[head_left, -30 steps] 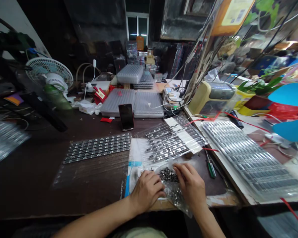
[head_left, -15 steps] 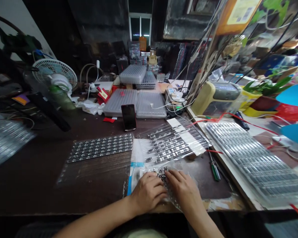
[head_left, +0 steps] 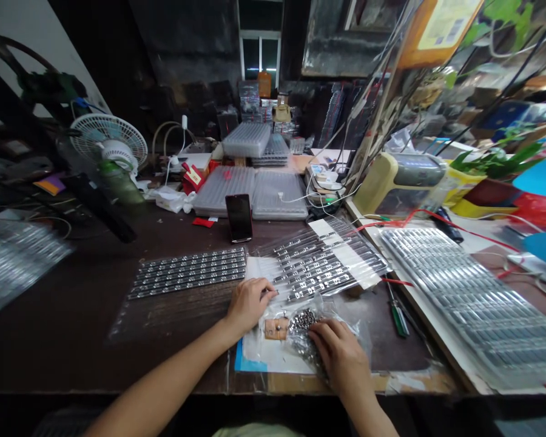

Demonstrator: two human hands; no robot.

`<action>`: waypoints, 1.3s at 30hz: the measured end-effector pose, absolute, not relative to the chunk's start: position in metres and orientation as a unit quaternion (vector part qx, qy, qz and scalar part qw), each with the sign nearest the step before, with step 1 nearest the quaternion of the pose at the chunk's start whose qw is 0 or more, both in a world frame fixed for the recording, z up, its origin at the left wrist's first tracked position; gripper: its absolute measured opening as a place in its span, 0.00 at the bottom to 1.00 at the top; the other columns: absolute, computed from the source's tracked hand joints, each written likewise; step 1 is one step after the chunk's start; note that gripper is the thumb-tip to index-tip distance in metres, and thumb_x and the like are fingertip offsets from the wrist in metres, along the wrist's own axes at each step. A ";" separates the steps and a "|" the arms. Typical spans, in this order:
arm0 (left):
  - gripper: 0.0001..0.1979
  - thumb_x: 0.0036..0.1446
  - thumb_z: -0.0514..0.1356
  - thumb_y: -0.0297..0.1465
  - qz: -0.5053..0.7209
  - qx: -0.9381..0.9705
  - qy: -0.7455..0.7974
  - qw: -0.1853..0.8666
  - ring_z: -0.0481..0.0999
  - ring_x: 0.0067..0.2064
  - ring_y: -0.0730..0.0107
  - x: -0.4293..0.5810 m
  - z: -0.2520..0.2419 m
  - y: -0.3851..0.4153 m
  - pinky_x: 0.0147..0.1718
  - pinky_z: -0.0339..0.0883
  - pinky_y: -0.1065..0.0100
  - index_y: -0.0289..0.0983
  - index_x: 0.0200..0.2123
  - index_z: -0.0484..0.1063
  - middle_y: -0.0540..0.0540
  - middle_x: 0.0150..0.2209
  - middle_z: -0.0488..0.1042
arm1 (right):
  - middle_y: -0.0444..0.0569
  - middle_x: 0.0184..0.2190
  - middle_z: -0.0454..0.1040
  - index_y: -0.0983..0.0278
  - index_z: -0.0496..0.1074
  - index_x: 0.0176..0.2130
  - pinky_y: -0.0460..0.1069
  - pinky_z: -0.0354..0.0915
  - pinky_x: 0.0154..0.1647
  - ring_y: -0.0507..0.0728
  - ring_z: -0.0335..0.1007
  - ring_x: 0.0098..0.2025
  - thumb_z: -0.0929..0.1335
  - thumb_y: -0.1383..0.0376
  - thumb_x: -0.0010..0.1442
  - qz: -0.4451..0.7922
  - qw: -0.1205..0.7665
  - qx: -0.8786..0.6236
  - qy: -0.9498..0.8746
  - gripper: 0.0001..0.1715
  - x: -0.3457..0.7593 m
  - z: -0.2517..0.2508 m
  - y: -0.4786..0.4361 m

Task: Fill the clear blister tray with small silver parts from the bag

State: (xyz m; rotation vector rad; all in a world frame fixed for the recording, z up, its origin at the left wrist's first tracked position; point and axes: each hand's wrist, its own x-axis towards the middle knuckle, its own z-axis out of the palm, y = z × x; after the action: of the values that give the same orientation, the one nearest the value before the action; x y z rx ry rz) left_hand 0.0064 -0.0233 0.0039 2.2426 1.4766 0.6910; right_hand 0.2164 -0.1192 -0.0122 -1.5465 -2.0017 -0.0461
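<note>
While the right hand (head_left: 341, 355) lies over a clear plastic bag (head_left: 316, 346) of small metal parts (head_left: 304, 320), its fingers (head_left: 327, 331) curve down onto the plastic, slightly spread, pressing the lower part of the bag toward a white paper sheet (head_left: 273, 358). The heap of parts sits just above those fingertips, right beside them. Whether they pinch anything through the film, I cannot tell. The left hand (head_left: 250, 305) is well apart from the heap, near the far edge of the paper, with its fingers (head_left: 264, 288) curled and drawn together. If they hold something, it is too small to see. Between the two hands, on the paper and just left of the bag, lies a small tan square (head_left: 276, 328) with dark specks. Farther on, a clear sleeve of slotted metal strips (head_left: 327, 261) overlaps the far edge of the paper, and a flat array of similar strips (head_left: 186, 273) lies to its left on the dark bench (head_left: 73, 328). A green-handled screwdriver (head_left: 399, 318) lies to the right of the bag, and a phone (head_left: 239, 218) stands upright before plastic trays (head_left: 222, 191) at the back.
</note>
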 end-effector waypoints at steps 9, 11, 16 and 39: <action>0.08 0.58 0.57 0.25 0.265 0.833 0.446 0.190 0.73 0.38 0.65 -0.022 -0.017 -0.069 0.38 0.67 0.65 0.39 0.38 0.75 0.46 0.35 0.75 | 0.47 0.33 0.75 0.60 0.71 0.40 0.47 0.65 0.36 0.53 0.72 0.35 0.59 0.67 0.63 0.043 0.338 -0.560 -0.755 0.12 0.198 -0.007 -0.111; 0.07 0.59 0.58 0.27 0.289 0.825 0.447 0.188 0.72 0.39 0.65 -0.020 -0.026 -0.072 0.39 0.68 0.64 0.39 0.38 0.75 0.45 0.35 0.74 | 0.48 0.36 0.76 0.60 0.71 0.44 0.47 0.66 0.38 0.54 0.72 0.38 0.58 0.70 0.63 0.066 0.336 -0.542 -0.767 0.16 0.190 -0.008 -0.108; 0.06 0.57 0.61 0.27 0.317 0.807 0.459 0.195 0.72 0.38 0.65 -0.019 -0.033 -0.070 0.38 0.69 0.64 0.39 0.38 0.76 0.46 0.33 0.74 | 0.46 0.29 0.75 0.60 0.73 0.34 0.48 0.61 0.35 0.54 0.70 0.32 0.62 0.63 0.63 0.081 0.319 -0.577 -0.748 0.11 0.174 -0.014 -0.101; 0.09 0.54 0.63 0.27 0.293 0.782 0.481 0.268 0.74 0.37 0.66 0.006 -0.015 -0.078 0.37 0.66 0.68 0.45 0.38 0.79 0.48 0.32 0.74 | 0.45 0.32 0.76 0.60 0.73 0.35 0.49 0.61 0.38 0.54 0.70 0.35 0.63 0.62 0.63 0.063 0.376 -0.567 -0.730 0.10 0.184 -0.029 -0.106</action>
State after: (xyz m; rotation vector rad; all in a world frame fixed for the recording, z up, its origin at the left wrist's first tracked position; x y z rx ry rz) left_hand 0.0062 -0.0783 -0.0152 2.1085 1.2978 0.7905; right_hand 0.1839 -0.1063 -0.0289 -1.4500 -1.8673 0.1623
